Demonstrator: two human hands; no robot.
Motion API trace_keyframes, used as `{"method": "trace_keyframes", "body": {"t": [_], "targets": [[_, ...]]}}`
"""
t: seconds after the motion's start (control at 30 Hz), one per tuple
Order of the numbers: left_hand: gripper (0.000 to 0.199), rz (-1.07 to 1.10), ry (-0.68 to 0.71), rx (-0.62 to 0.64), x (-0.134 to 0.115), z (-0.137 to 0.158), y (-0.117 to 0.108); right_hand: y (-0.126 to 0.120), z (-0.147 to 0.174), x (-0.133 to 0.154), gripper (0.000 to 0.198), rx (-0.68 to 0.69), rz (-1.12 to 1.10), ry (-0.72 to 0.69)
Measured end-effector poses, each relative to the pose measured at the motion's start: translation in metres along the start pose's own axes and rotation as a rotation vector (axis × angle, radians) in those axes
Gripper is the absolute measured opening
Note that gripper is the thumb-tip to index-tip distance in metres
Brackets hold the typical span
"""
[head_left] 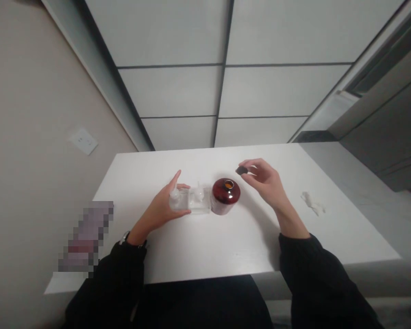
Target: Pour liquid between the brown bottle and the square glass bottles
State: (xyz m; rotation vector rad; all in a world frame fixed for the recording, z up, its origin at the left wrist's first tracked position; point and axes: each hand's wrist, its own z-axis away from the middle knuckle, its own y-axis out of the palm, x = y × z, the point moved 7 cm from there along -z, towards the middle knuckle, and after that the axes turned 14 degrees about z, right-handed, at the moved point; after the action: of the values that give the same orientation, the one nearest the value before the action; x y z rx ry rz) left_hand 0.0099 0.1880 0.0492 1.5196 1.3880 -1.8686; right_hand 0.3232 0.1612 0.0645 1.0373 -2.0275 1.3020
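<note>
Two clear, squarish bottles (199, 206) with whitish tops stand side by side on the white table. My left hand (160, 203) is closed round the left one, thumb on the near side and fingers on the far side. Right beside them stands a round, dark red jar-like bottle (225, 193), its small round mouth uncovered and amber inside. Up and to the right of that mouth, my right hand (262, 178) pinches a small black cap (241, 170) between thumb and fingers, apart from the bottle.
A crumpled white strip or cord (311, 203) lies on the table (205, 256) at the right. On the left edge lies a blurred-out flat item (85, 240). White panelled doors (178, 132) rise behind the table, and a wall with a socket (84, 141) is at the left.
</note>
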Motion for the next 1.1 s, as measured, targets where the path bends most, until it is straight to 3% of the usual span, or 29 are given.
{"method": "trace_keyframes", "body": {"t": [0.1,0.2,0.53,0.7,0.97,1.1], "targets": [[0.123,-0.028,0.009,-0.002,0.001,0.001,0.000,0.003,0.004,0.030,0.030,-0.099,-0.327,-0.057],[0.122,-0.036,0.016,-0.003,0.002,0.001,0.000,0.018,0.006,0.047,0.022,-0.099,-0.442,-0.101],[0.124,-0.006,-0.010,0.006,0.006,0.004,0.001,0.028,0.016,0.055,0.017,-0.034,-0.296,-0.195],[0.125,0.005,-0.018,0.000,0.007,0.005,0.002,0.036,0.015,0.052,0.033,0.035,-0.258,-0.170],[0.125,-0.020,0.023,-0.015,0.004,0.004,0.001,0.038,0.014,0.051,0.027,0.124,-0.248,-0.116],[0.124,-0.028,0.009,-0.011,0.004,0.004,0.001,0.035,0.013,0.050,0.033,0.082,-0.331,-0.111]]}}
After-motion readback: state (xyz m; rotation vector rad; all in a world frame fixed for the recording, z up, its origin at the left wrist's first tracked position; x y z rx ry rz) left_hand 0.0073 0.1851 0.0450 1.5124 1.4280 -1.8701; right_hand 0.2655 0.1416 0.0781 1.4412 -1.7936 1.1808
